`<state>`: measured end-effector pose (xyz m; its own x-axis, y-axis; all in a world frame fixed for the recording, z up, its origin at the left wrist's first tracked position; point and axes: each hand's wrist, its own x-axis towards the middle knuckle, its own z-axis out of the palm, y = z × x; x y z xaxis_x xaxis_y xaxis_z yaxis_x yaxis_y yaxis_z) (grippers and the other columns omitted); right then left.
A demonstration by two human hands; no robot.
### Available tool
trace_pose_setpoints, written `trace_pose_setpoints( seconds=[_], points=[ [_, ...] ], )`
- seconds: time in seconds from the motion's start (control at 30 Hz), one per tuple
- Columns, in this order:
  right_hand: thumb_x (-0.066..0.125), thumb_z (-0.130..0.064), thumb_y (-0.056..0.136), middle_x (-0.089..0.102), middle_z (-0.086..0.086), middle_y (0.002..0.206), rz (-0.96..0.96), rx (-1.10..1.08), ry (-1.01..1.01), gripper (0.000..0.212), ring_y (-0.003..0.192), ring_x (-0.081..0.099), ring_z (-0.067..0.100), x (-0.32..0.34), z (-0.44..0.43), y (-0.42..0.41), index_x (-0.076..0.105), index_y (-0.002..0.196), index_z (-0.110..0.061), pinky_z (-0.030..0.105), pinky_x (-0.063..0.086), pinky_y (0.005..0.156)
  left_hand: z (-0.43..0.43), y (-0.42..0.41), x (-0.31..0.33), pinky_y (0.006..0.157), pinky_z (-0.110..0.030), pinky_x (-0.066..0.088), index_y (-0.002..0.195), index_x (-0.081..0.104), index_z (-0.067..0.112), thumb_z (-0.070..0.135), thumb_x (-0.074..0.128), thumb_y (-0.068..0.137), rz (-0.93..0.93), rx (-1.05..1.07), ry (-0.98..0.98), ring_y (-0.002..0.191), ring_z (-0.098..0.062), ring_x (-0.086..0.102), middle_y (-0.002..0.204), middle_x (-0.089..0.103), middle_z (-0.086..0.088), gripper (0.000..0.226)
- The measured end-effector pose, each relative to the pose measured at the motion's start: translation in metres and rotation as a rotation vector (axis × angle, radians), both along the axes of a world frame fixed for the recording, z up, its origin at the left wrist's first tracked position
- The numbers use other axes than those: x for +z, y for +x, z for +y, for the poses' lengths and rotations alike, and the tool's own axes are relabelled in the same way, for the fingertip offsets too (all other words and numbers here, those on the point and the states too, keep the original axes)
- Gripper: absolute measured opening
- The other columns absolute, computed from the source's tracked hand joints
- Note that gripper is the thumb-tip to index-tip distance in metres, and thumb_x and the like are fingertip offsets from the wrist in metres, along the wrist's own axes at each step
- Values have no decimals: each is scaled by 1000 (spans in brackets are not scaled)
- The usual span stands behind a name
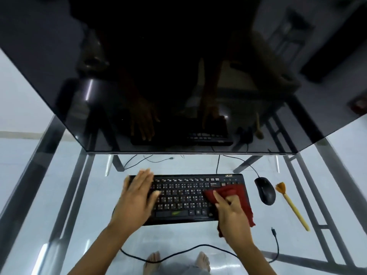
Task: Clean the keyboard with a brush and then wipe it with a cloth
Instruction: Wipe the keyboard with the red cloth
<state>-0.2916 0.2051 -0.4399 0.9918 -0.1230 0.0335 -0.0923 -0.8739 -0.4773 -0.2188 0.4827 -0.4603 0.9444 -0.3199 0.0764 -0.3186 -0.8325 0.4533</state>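
Note:
A black keyboard [182, 195] lies on the glass desk in front of me. My left hand [139, 195] rests flat on its left end, fingers straight. My right hand [230, 213] holds a dark red cloth [240, 195] against the keyboard's right end, fingers curled into the fabric, which drapes over the front right corner. A wooden-handled brush [292, 207] with orange bristles lies on the desk to the right, beyond the mouse, untouched.
A black mouse [265, 190] sits between the keyboard and the brush. A large dark monitor [178, 76] looms just behind the keyboard. A loose black cable [275, 243] curls along the glass desk's [99, 225] near edge. Bare feet show through the glass below.

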Motion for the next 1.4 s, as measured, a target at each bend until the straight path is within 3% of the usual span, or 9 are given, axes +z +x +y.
trace_pose_setpoints(
  seconds=[0.13, 0.27, 0.43, 0.63, 0.8, 0.97, 1.1, 1.23, 1.4],
  points=[
    [56, -38, 95, 57, -5, 97, 151, 305, -32, 35, 78, 64, 16, -13, 37, -3, 47, 129, -42, 29, 55, 63, 48, -11, -17, 120, -39, 7, 144, 40, 13, 44, 18, 100, 27, 114, -75, 145, -7, 15, 154, 33, 2, 59],
    [54, -62, 89, 56, 5, 62, 93, 23, -2, 30, 46, 54, 24, -3, 42, 27, 50, 84, -32, 34, 47, 40, 61, -16, -30, 119, -26, 6, 149, 32, 18, 44, 15, 101, 78, 32, -159, 144, -2, 17, 157, 23, 10, 57],
    [28, -67, 91, 55, -7, 82, 43, 391, -70, 56, 72, 60, 12, -12, 76, 22, 60, 110, -25, 18, 41, 55, 66, -17, -37, 119, -31, 10, 151, 26, 20, 35, 18, 102, 70, 4, -181, 143, -3, 22, 159, 18, 11, 52],
    [46, -78, 81, 45, -4, 63, 16, -6, -9, 52, 50, 43, 13, -5, 61, 27, 53, 79, -26, 32, 40, 47, 67, -18, -43, 119, -33, 13, 152, 23, 23, 34, 16, 102, 66, 21, -125, 141, -3, 24, 159, 15, 14, 52],
    [38, -56, 97, 54, -9, 99, 173, 470, -35, 34, 89, 51, 14, -6, 58, 7, 57, 121, -42, 30, 47, 76, 67, -17, -42, 119, -31, 11, 152, 22, 22, 35, 15, 103, 64, 3, -116, 141, -1, 21, 159, 14, 13, 52],
    [57, -77, 77, 65, 0, 81, 135, -4, 206, 61, 70, 63, 15, 17, 43, 28, 67, 106, -24, 23, 53, 57, 65, -19, -39, 118, -21, 4, 151, 24, 21, 34, 17, 102, 40, 32, -116, 140, 4, 12, 158, 17, 10, 51],
    [46, -52, 96, 53, -6, 90, 152, 452, 9, 24, 82, 52, 13, -9, 91, 10, 58, 113, -40, 34, 48, 71, 68, -17, -42, 119, -29, 10, 152, 24, 20, 33, 16, 102, 59, 0, -92, 141, -8, 24, 159, 16, 10, 52],
    [60, -59, 86, 58, 7, 65, 108, 218, -14, 38, 48, 53, 20, 17, 68, 35, 50, 80, -22, 37, 45, 40, 68, -17, -43, 119, -24, 4, 152, 21, 21, 31, 17, 102, 49, 6, -74, 141, -7, 20, 160, 11, 12, 52],
    [45, -61, 93, 52, -8, 71, -6, 265, -66, 39, 53, 45, -2, 1, 84, 35, 61, 97, -25, 25, 45, 51, 66, -17, -41, 115, -14, -3, 152, 20, 21, 30, 21, 100, 45, 17, -61, 138, -1, 12, 159, 9, 12, 53]
  ],
)
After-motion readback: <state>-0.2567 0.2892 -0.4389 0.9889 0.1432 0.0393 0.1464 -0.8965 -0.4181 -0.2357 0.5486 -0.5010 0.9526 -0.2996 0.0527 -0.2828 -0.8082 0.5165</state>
